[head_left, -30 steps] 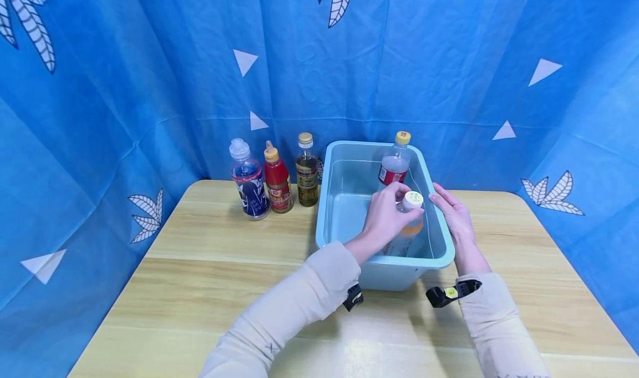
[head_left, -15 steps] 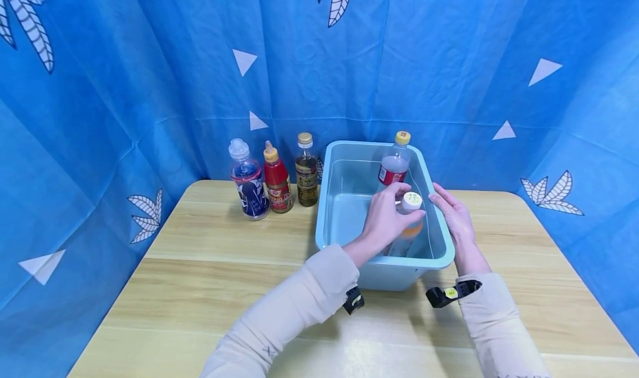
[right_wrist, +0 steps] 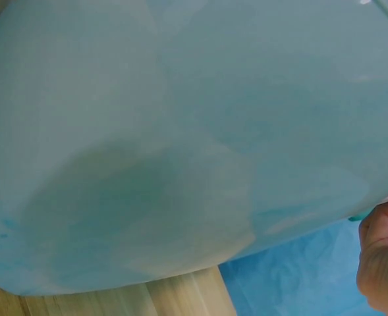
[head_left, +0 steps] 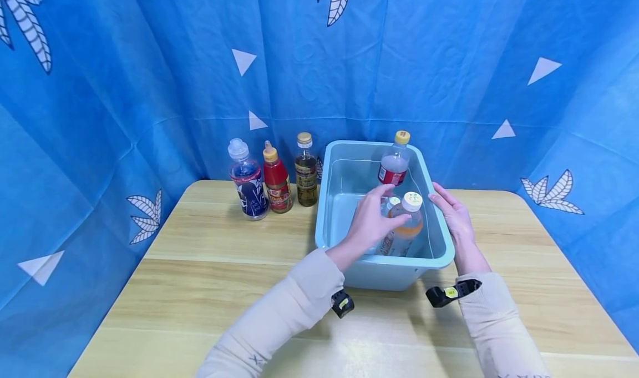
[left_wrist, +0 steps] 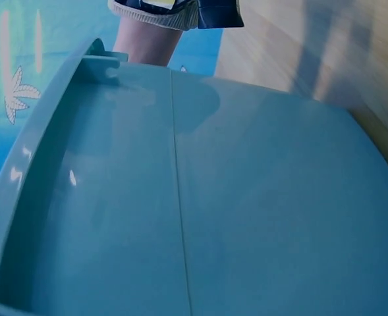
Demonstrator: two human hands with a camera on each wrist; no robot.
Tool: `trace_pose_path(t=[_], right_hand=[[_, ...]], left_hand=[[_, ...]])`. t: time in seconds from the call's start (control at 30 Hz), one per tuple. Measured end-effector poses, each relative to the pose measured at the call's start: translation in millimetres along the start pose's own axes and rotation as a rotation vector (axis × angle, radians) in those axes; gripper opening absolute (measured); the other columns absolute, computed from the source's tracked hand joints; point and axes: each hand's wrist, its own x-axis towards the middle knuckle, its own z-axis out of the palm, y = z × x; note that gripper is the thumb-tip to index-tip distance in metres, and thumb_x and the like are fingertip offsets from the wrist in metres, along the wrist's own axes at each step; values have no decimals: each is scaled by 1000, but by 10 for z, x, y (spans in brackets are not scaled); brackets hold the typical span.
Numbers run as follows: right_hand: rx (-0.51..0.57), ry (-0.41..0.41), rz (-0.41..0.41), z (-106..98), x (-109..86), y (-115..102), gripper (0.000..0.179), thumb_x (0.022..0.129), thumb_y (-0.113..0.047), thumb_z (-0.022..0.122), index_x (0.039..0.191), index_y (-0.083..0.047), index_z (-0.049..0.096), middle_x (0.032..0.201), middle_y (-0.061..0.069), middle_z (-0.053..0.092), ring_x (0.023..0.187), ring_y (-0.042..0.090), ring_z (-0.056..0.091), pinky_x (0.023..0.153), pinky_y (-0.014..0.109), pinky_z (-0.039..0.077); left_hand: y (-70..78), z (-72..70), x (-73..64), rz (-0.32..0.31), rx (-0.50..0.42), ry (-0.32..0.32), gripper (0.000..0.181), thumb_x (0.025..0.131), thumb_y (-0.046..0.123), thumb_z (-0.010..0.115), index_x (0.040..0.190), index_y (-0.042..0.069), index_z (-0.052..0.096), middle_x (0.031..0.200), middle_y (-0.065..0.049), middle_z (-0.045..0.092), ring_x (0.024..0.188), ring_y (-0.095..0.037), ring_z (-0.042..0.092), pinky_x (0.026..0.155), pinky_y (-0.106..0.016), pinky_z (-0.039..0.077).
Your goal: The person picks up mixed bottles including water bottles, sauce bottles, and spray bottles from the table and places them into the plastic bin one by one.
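A blue tub (head_left: 381, 278) is standing on the wooden counter (head_left: 214, 295), near a blue curtain (head_left: 319, 84) with leaf and triangle prints. The left hand (head_left: 368, 222) is reaching over its near part, and its grip is standing wide, thumb and fingers spread and holding nothing. Just beside that thumb, a white-capped bottle with an orange band (head_left: 406, 231) is standing in the near right corner; whether the thumb is touching it, I cannot tell. A smaller white-capped bottle (head_left: 394, 201) is showing behind the left hand, partly hidden. Farther back, a yellow-capped bottle with a red label (head_left: 393, 171) is standing upright near the tub's far right corner. The right hand (head_left: 455, 220) is holding the tub's right rim, its grip closing narrowly at the edge. To the tub's left, a dark-labelled clear bottle (head_left: 249, 186), a red sauce bottle (head_left: 278, 181) and a brown bottle (head_left: 307, 175) are standing in a row. Black straps (head_left: 451, 293) are circling both wrists.
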Motion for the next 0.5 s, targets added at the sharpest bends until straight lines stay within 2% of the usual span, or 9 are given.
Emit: trace_pose_path(t=[0.27, 0.5], right_hand=[[-29, 7, -7, -34, 53, 36, 58, 82, -26, 63, 135, -20, 39, 137, 1, 36, 82, -1, 56, 68, 15, 47], [-39, -3, -1, -22, 19, 11, 58, 84, -26, 62, 136, -19, 37, 142, 2, 29, 84, -1, 55, 68, 14, 47]], left_hand=[[-18, -144, -53, 17, 11, -8, 56, 75, 18, 72, 125, 9, 48, 118, -4, 54, 108, -17, 49, 87, -25, 42], [-46, -269, -114, 38, 16, 12, 50, 76, 14, 71, 121, 8, 51, 114, -5, 57, 102, -15, 52, 83, -24, 44]])
